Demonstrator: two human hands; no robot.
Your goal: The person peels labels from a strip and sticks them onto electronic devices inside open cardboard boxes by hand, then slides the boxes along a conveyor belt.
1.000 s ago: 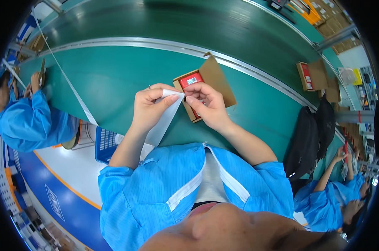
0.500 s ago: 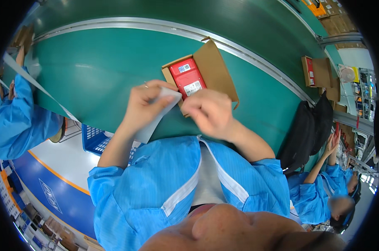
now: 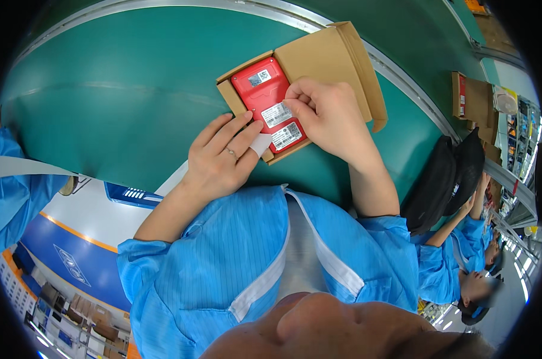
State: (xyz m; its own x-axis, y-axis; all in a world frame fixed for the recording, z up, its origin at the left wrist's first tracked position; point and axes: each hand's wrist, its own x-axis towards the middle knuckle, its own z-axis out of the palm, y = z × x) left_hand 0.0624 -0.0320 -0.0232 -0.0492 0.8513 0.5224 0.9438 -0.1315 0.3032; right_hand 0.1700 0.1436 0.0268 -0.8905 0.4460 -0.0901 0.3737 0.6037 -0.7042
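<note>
A red flat device (image 3: 262, 96) lies in an unlidded brown cardboard box (image 3: 224, 94) on the green table. It carries a small label near its far end and two larger white labels, an upper one (image 3: 276, 115) and a lower one (image 3: 287, 137). My right hand (image 3: 328, 116) is closed in a pinch, thumb and fingertips at the right corner of the upper label. Over the box's near left edge, my left hand (image 3: 223, 149) stretches its fingers toward the device. Under that hand passes a white paper strip (image 3: 261, 144), its end showing past the fingertips.
The box's raised lid (image 3: 325, 57) leans to the far right. A black bag (image 3: 441, 185) lies at the table's right edge, with another cardboard box (image 3: 477, 99) beyond it. Below the table's left side is a blue basket (image 3: 127, 194). Co-workers in blue sit on both sides.
My right hand has moved up to the upper label's corner, and the lower label now shows. My left hand has gone from pinching the paper strip to lying over it with fingers stretched.
</note>
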